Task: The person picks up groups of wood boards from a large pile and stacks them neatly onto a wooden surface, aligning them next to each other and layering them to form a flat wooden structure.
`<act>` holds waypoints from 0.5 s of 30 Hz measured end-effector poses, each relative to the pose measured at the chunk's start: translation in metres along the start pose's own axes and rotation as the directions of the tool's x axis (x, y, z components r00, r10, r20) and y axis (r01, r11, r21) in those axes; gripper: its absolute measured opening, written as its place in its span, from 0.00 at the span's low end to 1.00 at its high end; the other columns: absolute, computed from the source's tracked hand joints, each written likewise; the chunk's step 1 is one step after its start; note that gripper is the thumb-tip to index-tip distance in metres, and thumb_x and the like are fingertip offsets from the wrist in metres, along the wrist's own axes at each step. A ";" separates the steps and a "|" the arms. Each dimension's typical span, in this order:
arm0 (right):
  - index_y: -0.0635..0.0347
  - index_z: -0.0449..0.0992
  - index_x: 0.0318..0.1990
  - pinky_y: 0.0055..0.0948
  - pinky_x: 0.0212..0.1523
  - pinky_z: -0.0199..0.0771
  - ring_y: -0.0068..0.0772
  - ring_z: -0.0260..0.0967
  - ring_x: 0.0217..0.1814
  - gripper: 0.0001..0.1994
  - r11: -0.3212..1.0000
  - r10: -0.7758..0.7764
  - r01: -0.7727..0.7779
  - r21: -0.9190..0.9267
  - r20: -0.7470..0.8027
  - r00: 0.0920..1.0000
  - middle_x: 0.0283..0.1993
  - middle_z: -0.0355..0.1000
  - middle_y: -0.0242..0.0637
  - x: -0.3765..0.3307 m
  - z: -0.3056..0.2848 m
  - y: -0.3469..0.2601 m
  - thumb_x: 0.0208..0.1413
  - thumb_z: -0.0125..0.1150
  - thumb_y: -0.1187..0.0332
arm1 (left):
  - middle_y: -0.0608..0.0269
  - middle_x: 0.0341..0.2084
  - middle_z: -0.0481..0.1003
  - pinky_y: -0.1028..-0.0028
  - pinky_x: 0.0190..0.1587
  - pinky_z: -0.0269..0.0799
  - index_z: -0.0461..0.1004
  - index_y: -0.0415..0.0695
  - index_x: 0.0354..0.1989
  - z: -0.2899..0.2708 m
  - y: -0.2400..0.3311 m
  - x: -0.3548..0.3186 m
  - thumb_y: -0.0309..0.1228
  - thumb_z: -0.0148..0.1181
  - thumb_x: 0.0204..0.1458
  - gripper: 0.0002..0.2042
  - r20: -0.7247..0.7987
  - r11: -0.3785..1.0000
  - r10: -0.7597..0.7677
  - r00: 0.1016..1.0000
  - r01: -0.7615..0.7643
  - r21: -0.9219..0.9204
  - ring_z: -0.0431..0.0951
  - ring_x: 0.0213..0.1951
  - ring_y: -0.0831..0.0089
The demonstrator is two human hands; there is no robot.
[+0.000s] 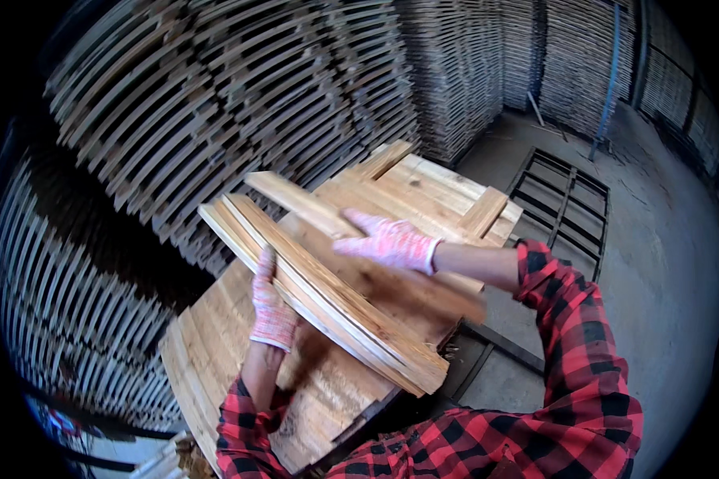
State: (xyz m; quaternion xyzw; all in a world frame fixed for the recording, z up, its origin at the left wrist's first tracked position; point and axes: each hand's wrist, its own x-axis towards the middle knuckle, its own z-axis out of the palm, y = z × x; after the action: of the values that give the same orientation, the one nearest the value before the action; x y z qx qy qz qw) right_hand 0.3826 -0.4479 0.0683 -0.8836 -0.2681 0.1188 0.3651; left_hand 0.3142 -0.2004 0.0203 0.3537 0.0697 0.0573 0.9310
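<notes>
My left hand (273, 315), in a pink-and-white knit glove, grips the near side of a bundle of wooden slats (327, 295). The slats lie side by side at a slant, and some of the fingers are hidden by the wood. My right hand (395, 243), gloved the same way, is closed on a single wooden slat (291, 199) just beyond the bundle. Motion smears that slat, and part of it passes behind the hand. Beneath both hands is a broad stack of pale boards (216, 335).
Tall layered stacks of thin slats (240, 96) rise at the left and back. More boards (431, 191) lie flat on the pile's far end, with crosswise pieces on top. On the concrete floor (655, 263) rests a dark metal frame (566, 199). A blue post (611, 80) stands at the back right.
</notes>
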 end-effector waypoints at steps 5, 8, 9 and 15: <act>0.54 0.62 0.70 0.42 0.64 0.68 0.51 0.66 0.67 0.41 0.945 0.054 -0.116 -0.306 -0.201 0.978 0.66 0.66 0.56 0.036 -0.086 0.177 0.56 0.50 0.34 | 0.51 0.52 0.77 0.50 0.57 0.74 0.72 0.42 0.59 0.060 -0.071 0.032 0.45 0.68 0.55 0.27 -0.070 0.995 -0.097 0.993 0.099 0.026 0.77 0.51 0.52; 0.57 0.67 0.65 0.47 0.64 0.66 0.58 0.67 0.64 0.35 0.928 0.056 -0.104 -0.359 -0.141 0.988 0.62 0.69 0.58 0.049 -0.069 0.210 0.62 0.45 0.38 | 0.51 0.54 0.76 0.47 0.57 0.73 0.71 0.43 0.60 0.057 -0.092 0.063 0.45 0.69 0.53 0.29 -0.080 0.985 -0.173 0.982 0.173 -0.003 0.76 0.52 0.49; 0.58 0.69 0.62 0.49 0.63 0.66 0.60 0.66 0.64 0.34 0.919 0.037 -0.100 -0.382 -0.169 0.985 0.59 0.69 0.59 0.058 -0.060 0.204 0.62 0.46 0.38 | 0.51 0.53 0.76 0.46 0.58 0.72 0.71 0.44 0.60 0.060 -0.098 0.068 0.46 0.70 0.52 0.30 -0.102 0.990 -0.126 0.987 0.132 0.057 0.75 0.53 0.49; 0.54 0.61 0.72 0.44 0.71 0.57 0.54 0.58 0.73 0.41 0.998 0.036 -0.035 0.043 -0.031 0.999 0.69 0.64 0.54 0.010 -0.043 0.100 0.60 0.48 0.34 | 0.48 0.56 0.74 0.45 0.59 0.71 0.69 0.43 0.62 0.090 -0.141 0.108 0.51 0.65 0.53 0.33 -0.003 0.966 -0.257 0.966 0.257 -0.017 0.75 0.54 0.47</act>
State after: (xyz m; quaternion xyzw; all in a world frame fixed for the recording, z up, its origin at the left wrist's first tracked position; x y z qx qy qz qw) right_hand 0.4468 -0.5263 0.0270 -0.8821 -0.2439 0.1170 0.3857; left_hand 0.4438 -0.3472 -0.0167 0.3339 0.1168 -0.0625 0.9332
